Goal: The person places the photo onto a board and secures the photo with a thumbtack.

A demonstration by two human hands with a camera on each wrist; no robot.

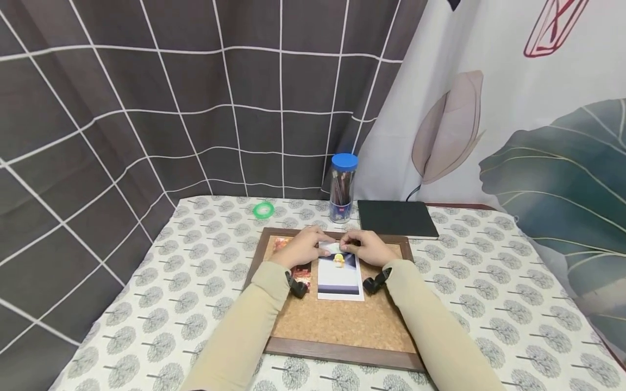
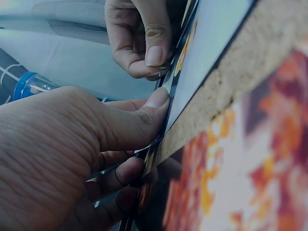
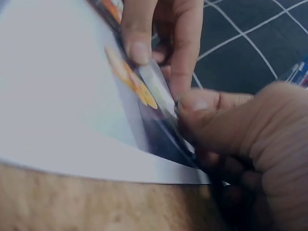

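Observation:
A photo (image 1: 340, 279) with a small yellow figure lies upright on a wood-framed cork board (image 1: 342, 326). My left hand (image 1: 302, 248) grips its top left corner, thumb on the face and fingers curled behind the edge. Across the top of the photo runs a pale, clear strip (image 3: 159, 84) that looks like tape. My right hand (image 1: 367, 247) pinches at this strip by the top edge, thumb against forefinger; the exact hold is partly hidden. The two hands' fingertips are close together. Beneath my left wrist, a red-and-orange picture (image 1: 302, 274) is partly covered.
A green ring-shaped roll (image 1: 263, 210) lies behind the board on the patterned tablecloth (image 1: 195, 288). At the back stands a clear jar (image 1: 342, 187) with a blue lid and pencil-like sticks inside. Beside it is a flat black pad (image 1: 397, 218). Curtains hang behind the table.

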